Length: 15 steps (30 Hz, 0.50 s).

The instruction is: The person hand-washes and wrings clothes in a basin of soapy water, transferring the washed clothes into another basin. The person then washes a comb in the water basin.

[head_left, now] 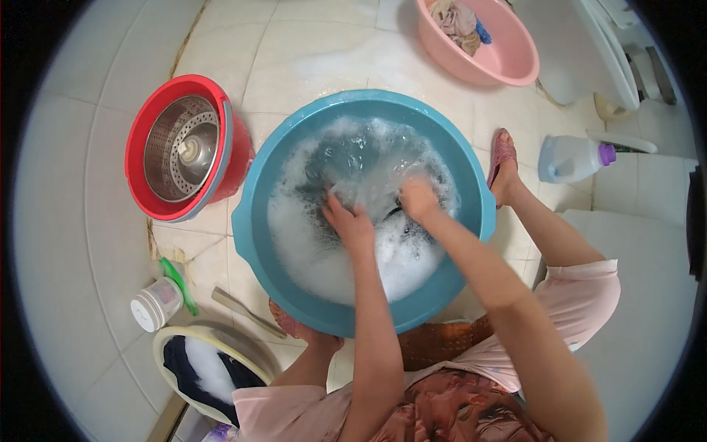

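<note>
Tiled floor (309,59); both hands (352,225) (418,199) gripping dark cloth (346,158) in sudsy blue basin (254,221).

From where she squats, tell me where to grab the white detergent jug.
Grip the detergent jug around its neck just behind the purple cap, coming from above. It lies on its side on the floor tiles, cap pointing right, past the right foot.
</note>
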Motion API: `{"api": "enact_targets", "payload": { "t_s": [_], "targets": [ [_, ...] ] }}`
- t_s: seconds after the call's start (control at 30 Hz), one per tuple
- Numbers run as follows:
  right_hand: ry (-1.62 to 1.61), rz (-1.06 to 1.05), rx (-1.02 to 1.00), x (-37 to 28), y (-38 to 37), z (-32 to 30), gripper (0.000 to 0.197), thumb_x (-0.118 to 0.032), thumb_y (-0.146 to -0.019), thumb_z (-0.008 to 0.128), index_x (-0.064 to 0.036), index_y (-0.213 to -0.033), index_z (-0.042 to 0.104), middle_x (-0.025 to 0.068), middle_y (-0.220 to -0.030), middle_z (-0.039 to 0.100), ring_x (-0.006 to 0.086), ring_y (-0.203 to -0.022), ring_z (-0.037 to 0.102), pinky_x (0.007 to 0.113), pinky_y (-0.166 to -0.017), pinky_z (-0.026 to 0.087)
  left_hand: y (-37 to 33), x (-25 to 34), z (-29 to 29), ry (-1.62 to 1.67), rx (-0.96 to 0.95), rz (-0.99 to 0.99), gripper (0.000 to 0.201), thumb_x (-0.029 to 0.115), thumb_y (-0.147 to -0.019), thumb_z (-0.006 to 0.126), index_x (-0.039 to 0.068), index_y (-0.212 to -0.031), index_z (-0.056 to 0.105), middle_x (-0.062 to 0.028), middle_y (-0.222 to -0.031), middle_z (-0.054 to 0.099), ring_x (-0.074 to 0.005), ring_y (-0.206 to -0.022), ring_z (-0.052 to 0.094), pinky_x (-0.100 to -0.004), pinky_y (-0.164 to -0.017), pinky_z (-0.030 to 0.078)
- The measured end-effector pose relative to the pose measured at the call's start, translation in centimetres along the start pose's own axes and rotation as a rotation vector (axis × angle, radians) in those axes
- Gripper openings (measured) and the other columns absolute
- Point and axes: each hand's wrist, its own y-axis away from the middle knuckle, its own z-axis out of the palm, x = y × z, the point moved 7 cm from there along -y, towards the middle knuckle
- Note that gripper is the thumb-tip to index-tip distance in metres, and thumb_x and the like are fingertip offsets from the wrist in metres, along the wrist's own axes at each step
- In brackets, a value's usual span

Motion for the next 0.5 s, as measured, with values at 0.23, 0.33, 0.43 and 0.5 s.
{"api": "enact_targets", "payload": {
  "t_s": [0.23, 0.33, 0.43, 0.5],
  "targets": [
    [-0.471, -0.403, 0.344, -14.0, 12.7, -6.2, 0.039, -0.005, -0.071, 0.058, -0.0091, -0.109, 0.054, 0.0131, -0.106, 0.055, 0.0323, -0.090, 0.058, 0.036, -0.073, 0.048, 3.0, 2.9, 0.3, 1.353, -0.473, -0.736, 0.074, 0.060, -0.083, 0.048, 0.009, -0.134, 0.035, -0.0089, -0.127, 0.045, -0.0250, -0.113, 0.047, -0.0372, -0.091, 0.041],
    [-0.414, -0.368, 0.276, -14.3, 16.7, -6.4, 0.036, -0.009, -0.068, 0.063, -0.0074, -0.104, 0.056, 0.0115, -0.095, 0.056, 0.0299, -0.078, 0.058, 0.033, -0.066, 0.048, 6.7, 9.8, -1.3, 1.298, -0.540, -0.665, 0.067, 0.059, -0.085, 0.045, 0.010, -0.131, 0.040, -0.0097, -0.123, 0.048, -0.0241, -0.104, 0.050, -0.0373, -0.086, 0.044],
    [-0.237, -0.531, 0.458, -16.0, 16.0, -6.3, 0.022, -0.017, -0.068, 0.066, -0.0099, -0.087, 0.060, 0.0070, -0.079, 0.056, 0.0268, -0.057, 0.057, 0.034, -0.051, 0.048, 4.8, 5.7, 0.3, 1.854, -0.923, -0.603, 0.041, 0.043, -0.091, 0.046, 0.008, -0.112, 0.052, -0.0028, -0.095, 0.058, -0.0113, -0.074, 0.055, -0.0308, -0.066, 0.048],
    [-0.092, -0.608, 0.653, -16.4, 14.1, -7.5, 0.014, -0.023, -0.070, 0.065, -0.0116, -0.066, 0.058, 0.0043, -0.061, 0.054, 0.0248, -0.046, 0.055, 0.035, -0.043, 0.046, 3.6, 4.6, 1.5, 1.957, -1.023, -0.430, 0.039, 0.041, -0.092, 0.045, 0.007, -0.109, 0.052, -0.0013, -0.091, 0.058, -0.0109, -0.071, 0.055, -0.0317, -0.064, 0.047]
  ]
}}
